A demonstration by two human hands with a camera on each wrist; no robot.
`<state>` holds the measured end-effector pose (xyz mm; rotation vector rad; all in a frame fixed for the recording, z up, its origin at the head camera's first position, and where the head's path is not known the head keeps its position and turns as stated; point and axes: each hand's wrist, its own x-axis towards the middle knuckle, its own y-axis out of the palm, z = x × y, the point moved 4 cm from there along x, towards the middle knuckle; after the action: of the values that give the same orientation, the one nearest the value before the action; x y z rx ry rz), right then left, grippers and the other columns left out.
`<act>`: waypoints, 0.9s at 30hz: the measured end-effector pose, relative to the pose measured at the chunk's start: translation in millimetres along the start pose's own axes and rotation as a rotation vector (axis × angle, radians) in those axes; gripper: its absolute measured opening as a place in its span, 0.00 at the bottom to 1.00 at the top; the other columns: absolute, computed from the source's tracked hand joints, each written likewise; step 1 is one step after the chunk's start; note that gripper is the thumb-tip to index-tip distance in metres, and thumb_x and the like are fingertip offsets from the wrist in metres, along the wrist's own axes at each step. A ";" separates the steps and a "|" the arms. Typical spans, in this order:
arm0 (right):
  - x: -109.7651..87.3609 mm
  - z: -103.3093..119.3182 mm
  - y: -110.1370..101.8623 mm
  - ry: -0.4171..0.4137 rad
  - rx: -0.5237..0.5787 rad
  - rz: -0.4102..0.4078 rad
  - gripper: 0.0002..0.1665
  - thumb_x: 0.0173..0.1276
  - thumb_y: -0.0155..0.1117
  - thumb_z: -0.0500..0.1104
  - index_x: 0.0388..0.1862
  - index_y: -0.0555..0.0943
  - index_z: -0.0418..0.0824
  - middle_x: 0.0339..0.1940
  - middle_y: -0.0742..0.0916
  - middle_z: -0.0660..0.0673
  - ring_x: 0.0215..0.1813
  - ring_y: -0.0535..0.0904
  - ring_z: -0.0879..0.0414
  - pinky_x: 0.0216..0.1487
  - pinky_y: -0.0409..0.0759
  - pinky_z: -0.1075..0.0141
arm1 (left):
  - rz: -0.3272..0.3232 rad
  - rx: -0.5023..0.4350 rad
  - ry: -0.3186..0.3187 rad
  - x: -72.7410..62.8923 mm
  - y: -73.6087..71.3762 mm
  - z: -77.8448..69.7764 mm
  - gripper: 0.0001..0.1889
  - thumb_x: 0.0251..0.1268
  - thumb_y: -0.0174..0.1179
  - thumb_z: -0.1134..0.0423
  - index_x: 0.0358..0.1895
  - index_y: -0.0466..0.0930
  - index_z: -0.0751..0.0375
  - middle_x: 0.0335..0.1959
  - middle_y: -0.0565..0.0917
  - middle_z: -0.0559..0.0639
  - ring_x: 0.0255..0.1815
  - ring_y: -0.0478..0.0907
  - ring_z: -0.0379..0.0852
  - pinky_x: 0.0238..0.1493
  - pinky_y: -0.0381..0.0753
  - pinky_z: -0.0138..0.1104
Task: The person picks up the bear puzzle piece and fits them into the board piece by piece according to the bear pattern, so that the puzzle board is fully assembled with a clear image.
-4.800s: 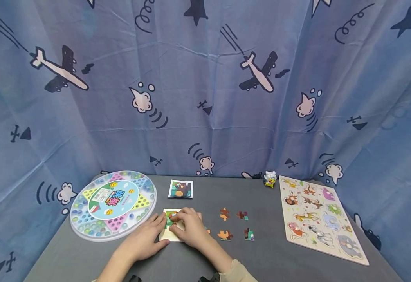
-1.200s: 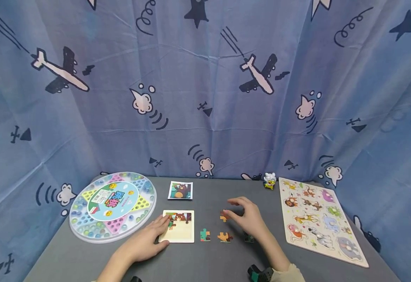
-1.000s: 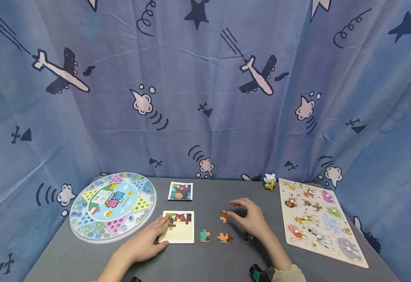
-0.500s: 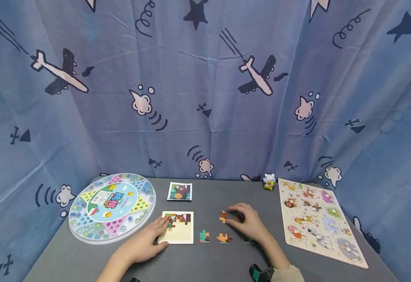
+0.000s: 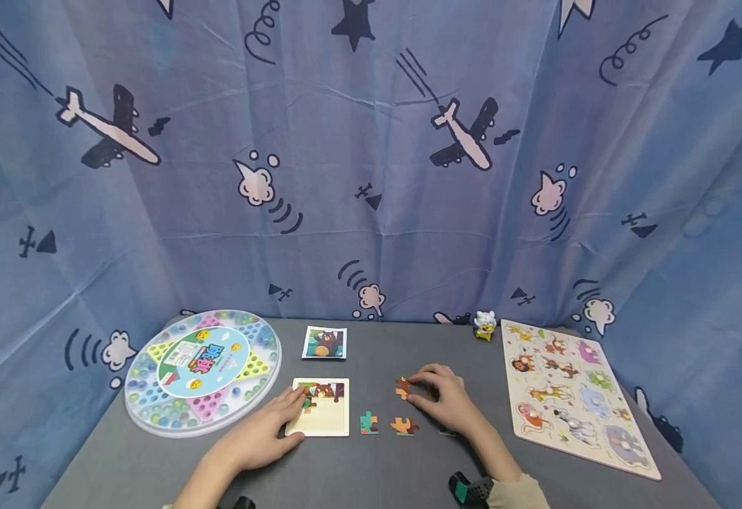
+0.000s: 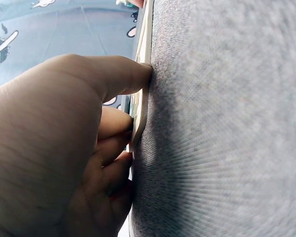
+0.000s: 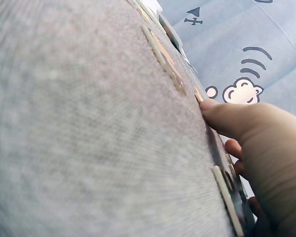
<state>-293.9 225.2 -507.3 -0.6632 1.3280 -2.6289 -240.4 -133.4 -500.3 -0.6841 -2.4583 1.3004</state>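
Note:
My left hand [image 5: 261,437] lies at the left side of a small cream puzzle tray [image 5: 333,426], fingers extended over its edge. In the left wrist view the thumb [image 6: 123,74] touches the tray's rim. Joined pieces with a bear's head [image 5: 324,391] fill the tray's upper part. My right hand [image 5: 447,399] pinches a brown puzzle piece [image 5: 401,387] at its right side, between thumb and index finger; the piece lies low at the table. Below are a green-and-orange piece [image 5: 369,423] and an orange-brown piece [image 5: 404,425]. Pieces beneath the right hand are mostly hidden.
A bear picture card [image 5: 324,343] lies behind the tray. To the left is a round marble game board [image 5: 202,371]; to the right, a wooden animal peg board [image 5: 574,396]. A small figurine [image 5: 485,324] stands near the patterned curtain [image 5: 371,177].
My right hand has left the tray and moved right to the loose pieces; its thumb and index finger have closed in on the brown piece. The left hand has stayed at the tray.

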 end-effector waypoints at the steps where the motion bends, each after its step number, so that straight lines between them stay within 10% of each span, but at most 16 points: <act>1: 0.3 0.1 0.2 0.001 0.000 -0.002 0.14 0.67 0.79 0.51 0.50 0.91 0.51 0.51 0.86 0.53 0.57 0.79 0.49 0.54 0.69 0.49 | 0.002 0.000 -0.001 0.1 -0.3 0.0 0.38 0.75 0.65 0.51 0.79 0.66 0.71 0.85 0.61 0.62 0.85 0.54 0.67 0.82 0.56 0.61; 27: 0.0 2.7 3.1 0.039 -0.022 -0.022 0.10 0.69 0.78 0.46 0.48 0.91 0.51 0.50 0.87 0.51 0.57 0.79 0.49 0.54 0.67 0.48 | -0.001 0.013 -0.006 0.7 2.1 2.0 0.39 0.75 0.65 0.50 0.79 0.66 0.71 0.85 0.61 0.61 0.85 0.55 0.66 0.82 0.57 0.61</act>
<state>-293.0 221.3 -508.4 -0.6365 1.3690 -2.6613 -241.2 -133.4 -503.2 -0.6764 -2.4527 1.3186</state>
